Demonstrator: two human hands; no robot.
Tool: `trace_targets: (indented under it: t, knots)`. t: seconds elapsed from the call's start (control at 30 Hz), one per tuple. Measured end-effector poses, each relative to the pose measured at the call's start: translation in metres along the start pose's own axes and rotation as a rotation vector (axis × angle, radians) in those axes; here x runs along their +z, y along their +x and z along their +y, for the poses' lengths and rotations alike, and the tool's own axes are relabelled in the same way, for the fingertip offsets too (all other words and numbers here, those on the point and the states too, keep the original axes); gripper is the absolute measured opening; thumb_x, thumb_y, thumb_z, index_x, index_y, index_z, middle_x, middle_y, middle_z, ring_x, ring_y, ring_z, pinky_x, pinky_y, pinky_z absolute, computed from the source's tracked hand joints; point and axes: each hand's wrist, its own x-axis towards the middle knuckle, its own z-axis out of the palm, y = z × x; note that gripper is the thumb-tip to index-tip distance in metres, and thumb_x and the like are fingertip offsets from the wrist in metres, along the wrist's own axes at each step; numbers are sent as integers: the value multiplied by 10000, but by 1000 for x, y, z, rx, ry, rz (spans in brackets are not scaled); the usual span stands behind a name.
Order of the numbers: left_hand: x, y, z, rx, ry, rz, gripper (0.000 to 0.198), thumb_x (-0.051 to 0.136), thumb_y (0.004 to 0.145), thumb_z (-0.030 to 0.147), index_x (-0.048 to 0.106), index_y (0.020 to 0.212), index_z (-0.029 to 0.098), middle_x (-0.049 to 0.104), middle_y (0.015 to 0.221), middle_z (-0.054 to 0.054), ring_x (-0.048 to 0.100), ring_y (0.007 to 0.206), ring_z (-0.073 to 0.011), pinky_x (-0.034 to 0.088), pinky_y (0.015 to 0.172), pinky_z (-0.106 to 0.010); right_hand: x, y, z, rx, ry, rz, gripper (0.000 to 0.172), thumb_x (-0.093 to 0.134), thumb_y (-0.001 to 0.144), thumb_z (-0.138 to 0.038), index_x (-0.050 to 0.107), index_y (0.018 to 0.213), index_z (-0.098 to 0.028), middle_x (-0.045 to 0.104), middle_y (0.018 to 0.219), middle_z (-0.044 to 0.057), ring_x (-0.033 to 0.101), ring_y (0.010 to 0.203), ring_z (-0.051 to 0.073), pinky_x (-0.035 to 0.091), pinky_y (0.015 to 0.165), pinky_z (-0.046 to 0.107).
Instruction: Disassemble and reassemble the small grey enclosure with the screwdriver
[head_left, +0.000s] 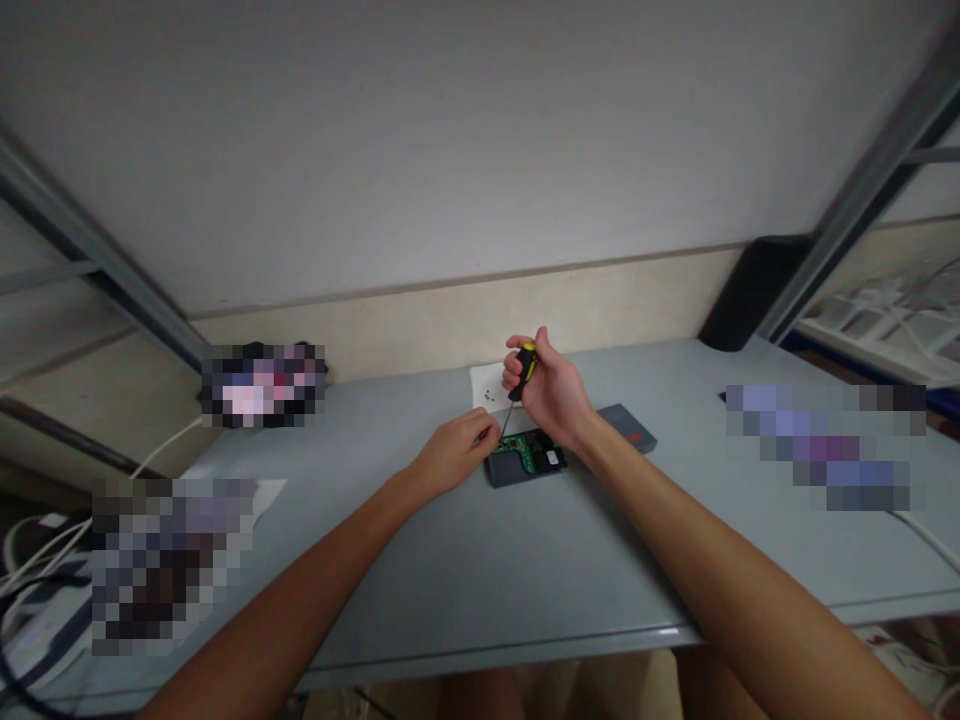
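Note:
My right hand [551, 385] is wrapped round the black and yellow handle of a screwdriver [526, 372]. Its thin shaft slants down to the upper left part of an opened electronic device [510, 468]. This device is a flat dark casing with a green circuit board and a small white label, lying on the table. At its upper left edge, close to the screwdriver's tip, is my left hand [457, 448], fingers curled together; what they pinch, if anything, is hidden. Behind the device, several tiny dark pieces, looking like screws, rest on a white sheet of paper [486, 388].
A flat grey cover [628, 425] with an orange mark lies right of the device, partly behind my right wrist. The grey table [420, 590] meets the wall at the back. A black cylinder [754, 292] stands at the back right. Pixelated items and white cables lie at both sides.

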Motion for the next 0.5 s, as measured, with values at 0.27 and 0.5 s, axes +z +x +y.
trace_targets:
  t: [0.27,0.5]
  knots:
    - [1,0,0,-3,-27,12,286,481,1083,305,618,855,198,631,873,-20,599,817,-180,433,779,-307,-6,2,5,-69,-1,24,252,750,956,-370,523,929,-263,498,728,-45,435,665,153,373,653,287]
    - [2,-1,1,14,-34,60,318,508,1059,271,647,786,185,590,805,-8,544,745,-158,402,720,-290,-4,-3,0,-38,-87,-37,220,792,935,-373,612,944,-247,632,867,-1,550,769,163,438,712,290]
